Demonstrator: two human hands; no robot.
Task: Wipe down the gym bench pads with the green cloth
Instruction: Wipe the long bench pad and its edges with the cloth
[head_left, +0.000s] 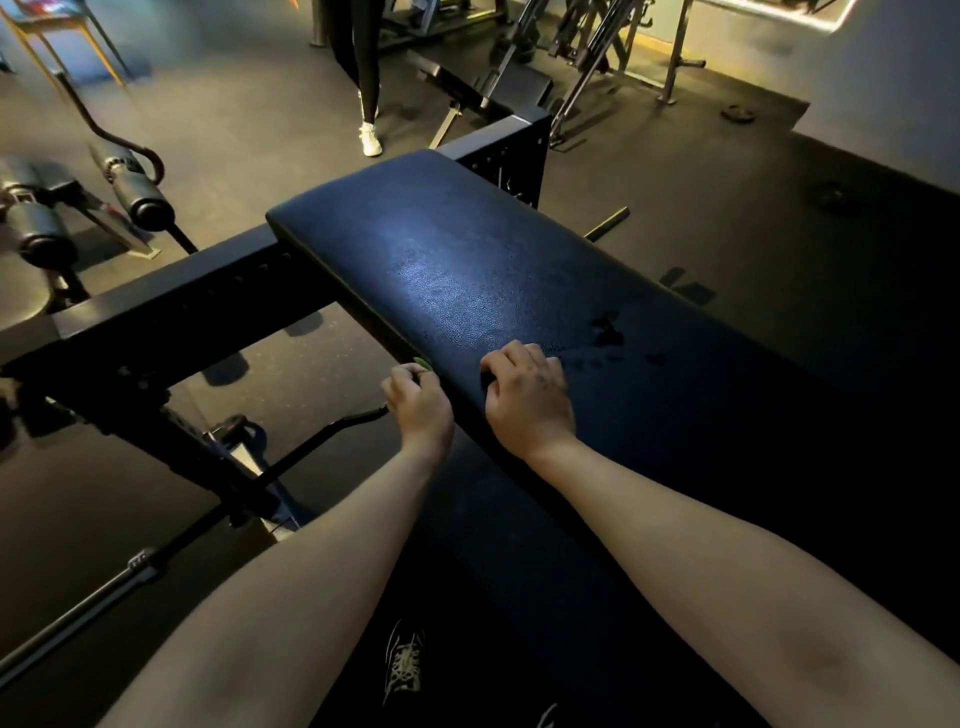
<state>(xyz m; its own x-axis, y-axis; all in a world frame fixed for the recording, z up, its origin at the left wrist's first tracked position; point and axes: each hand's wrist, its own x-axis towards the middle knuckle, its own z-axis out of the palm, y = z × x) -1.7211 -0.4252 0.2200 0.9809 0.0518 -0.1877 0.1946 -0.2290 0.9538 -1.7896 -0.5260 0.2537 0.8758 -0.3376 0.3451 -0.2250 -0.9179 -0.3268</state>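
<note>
A long black padded bench pad (467, 260) runs from the upper middle toward the lower right, with wet smears near its middle. My left hand (421, 405) is at the pad's left edge and grips the green cloth (423, 364); only a small green corner shows past the fingers. My right hand (530, 395) rests on top of the pad with its fingers curled under; I see nothing in it. The two hands are about a hand's width apart.
A black steel frame bar (171, 312) crosses on the left below the pad. Foam roller pads (140, 197) stand at the far left. A person's legs (363, 78) are beyond the bench. A barbell (104, 587) lies on the floor at the lower left. Weight racks (597, 41) fill the back.
</note>
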